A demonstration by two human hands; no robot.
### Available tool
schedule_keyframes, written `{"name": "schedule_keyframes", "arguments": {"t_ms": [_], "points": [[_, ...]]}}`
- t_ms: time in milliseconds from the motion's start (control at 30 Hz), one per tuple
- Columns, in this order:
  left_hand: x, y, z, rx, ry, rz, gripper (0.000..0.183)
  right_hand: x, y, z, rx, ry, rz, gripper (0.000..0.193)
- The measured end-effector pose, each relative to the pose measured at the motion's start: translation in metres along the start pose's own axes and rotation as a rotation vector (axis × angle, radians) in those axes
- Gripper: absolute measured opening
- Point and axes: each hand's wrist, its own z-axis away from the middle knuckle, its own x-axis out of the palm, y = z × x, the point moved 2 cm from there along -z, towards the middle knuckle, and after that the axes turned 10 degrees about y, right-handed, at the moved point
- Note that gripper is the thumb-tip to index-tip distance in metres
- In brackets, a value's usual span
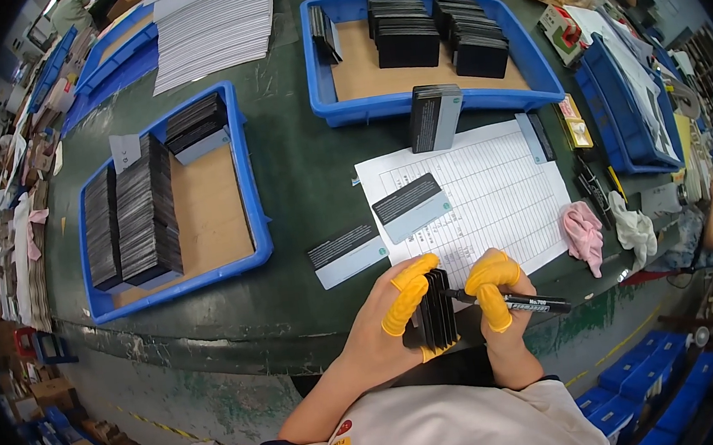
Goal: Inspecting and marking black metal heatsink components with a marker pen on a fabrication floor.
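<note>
head | hands: left hand (386, 321) grips black card stack (437, 311); right hand (498, 295) grips white-lettered marker (538, 302) | printed grid sheet (512, 186)

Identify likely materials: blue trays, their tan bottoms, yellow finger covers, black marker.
Blue trays: likely moulded plastic, semi-gloss; rounded corners, shiny rims.
Tan bottoms: perhaps fibreboard or cardboard, matte; flat, plain brown.
Yellow finger covers: probably rubber or latex, dull; snug, wrinkled.
Black marker: probably plastic, slight sheen; smooth, straight barrel.

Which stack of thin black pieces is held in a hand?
The small stack in the left hand, gripped by yellow-covered fingers; the other black stacks are in or beside the blue trays.
</note>
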Motion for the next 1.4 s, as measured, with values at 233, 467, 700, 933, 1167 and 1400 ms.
{"name": "schedule_keyframes", "arguments": {"t_ms": [233, 467, 700, 933, 1167, 1400], "points": [[0.001, -0.003, 0.002, -0.018, 0.013, 0.033, 0.077, 0.001, 0.000, 0.000, -0.026, -0.013, 0.009, 0.015], [0.000, -0.001, 0.001, -0.010, 0.018, 0.017, 0.074, 0.001, 0.000, 0.000, -0.048, -0.009, 0.028, 0.015], [0.000, -0.002, 0.001, -0.018, 0.026, 0.024, 0.075, 0.002, -0.001, 0.000, -0.044, -0.021, 0.003, 0.015], [0.000, -0.003, 0.001, -0.021, 0.048, 0.022, 0.079, 0.000, 0.000, 0.000, -0.079, -0.067, 0.019, 0.013], [0.000, -0.006, 0.003, -0.039, 0.077, 0.031, 0.085, 0.000, 0.000, 0.000, -0.099, -0.105, -0.015, 0.012], [0.001, -0.012, 0.005, 0.014, 0.140, 0.084, 0.087, 0.004, -0.002, -0.001, -0.141, -0.110, 0.025, 0.026]]}}
